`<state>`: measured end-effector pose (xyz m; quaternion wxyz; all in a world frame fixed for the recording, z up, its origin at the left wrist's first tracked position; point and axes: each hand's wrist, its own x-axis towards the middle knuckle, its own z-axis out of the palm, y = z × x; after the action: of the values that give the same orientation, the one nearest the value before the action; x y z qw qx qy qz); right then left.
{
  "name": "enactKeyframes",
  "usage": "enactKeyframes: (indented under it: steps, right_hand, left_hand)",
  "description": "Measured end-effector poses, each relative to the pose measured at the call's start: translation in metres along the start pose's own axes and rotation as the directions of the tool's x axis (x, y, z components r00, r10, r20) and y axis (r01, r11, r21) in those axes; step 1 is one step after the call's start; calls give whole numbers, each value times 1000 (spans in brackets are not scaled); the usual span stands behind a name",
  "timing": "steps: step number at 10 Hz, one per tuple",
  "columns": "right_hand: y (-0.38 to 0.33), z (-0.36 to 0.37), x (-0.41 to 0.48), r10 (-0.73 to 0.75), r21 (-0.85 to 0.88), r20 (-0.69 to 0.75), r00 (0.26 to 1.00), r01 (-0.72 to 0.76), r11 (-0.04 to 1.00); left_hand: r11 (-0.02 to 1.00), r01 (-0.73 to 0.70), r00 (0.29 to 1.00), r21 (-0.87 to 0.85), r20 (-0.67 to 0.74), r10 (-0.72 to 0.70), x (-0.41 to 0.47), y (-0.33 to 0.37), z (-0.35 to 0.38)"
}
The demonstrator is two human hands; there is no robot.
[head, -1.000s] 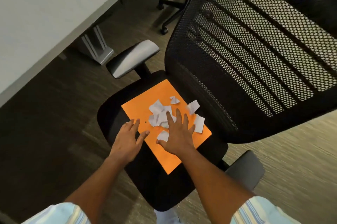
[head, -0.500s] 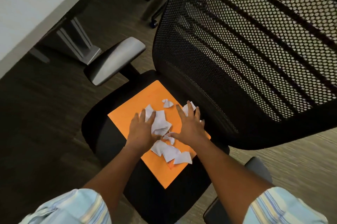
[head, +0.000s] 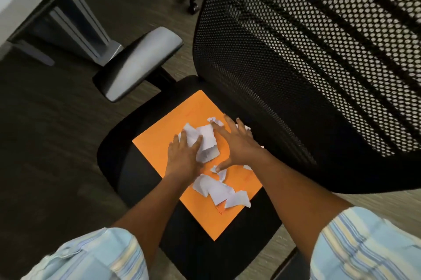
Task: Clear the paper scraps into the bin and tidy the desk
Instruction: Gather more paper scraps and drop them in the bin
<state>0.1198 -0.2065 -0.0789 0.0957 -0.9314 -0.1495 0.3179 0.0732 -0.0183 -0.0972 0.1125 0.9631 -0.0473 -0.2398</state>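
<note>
Since half a second ago both hands have slid a little farther up the orange sheet [head: 159, 149] on the chair seat [head: 114, 165], bunching the upper paper scraps [head: 206, 143] between them. The left hand [head: 182, 156] lies flat with fingers loosely spread, its fingertips on the bunch's near-left edge, while the right hand [head: 239, 145] is splayed wide, thumb pressing a small scrap and more scraps lying loose just behind both wrists. To do this well, sweep inward with cupped palms, then gather the rear pieces too; no bin is visible.
</note>
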Motion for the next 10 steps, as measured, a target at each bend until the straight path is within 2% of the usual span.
enactKeyframes:
  steps: [1,3,4,5,6,7,8,9,10]
  right_hand:
    - [-8,1,5,-28,9,7,1000,28,1000]
    - [-24,6,11,10,-60,62,998,-6,998]
    - [-34,11,15,53,-29,52,997,-52,998]
    - [-45,16,16,86,6,15,996,-86,996]
    - [-54,25,11,91,21,-53,994,-90,996]
    - [-56,38,3,88,101,-111,990,-77,992]
    - [-64,46,-6,170,287,-232,958,-99,953]
    - [-63,52,-4,130,270,-292,948,-48,962]
    - [-60,50,-2,182,259,-313,932,-101,961]
  left_hand:
    - [999,-9,1000,-40,-28,8,2,-8,2]
    - [992,-97,995,82,-8,98,3,-13,-1]
    - [969,-160,987,189,43,154,3,-16,-4]
    - [941,-209,978,265,71,197,1,-21,-8]
    - [939,-230,973,257,76,218,-3,-26,-12]
    - [944,-232,973,235,71,222,-7,-30,-15]
    - [944,-249,968,217,70,239,-11,-30,-17]
    - [947,-237,971,218,57,230,-12,-30,-17]
    - [965,-193,981,177,32,191,-15,-31,-15]
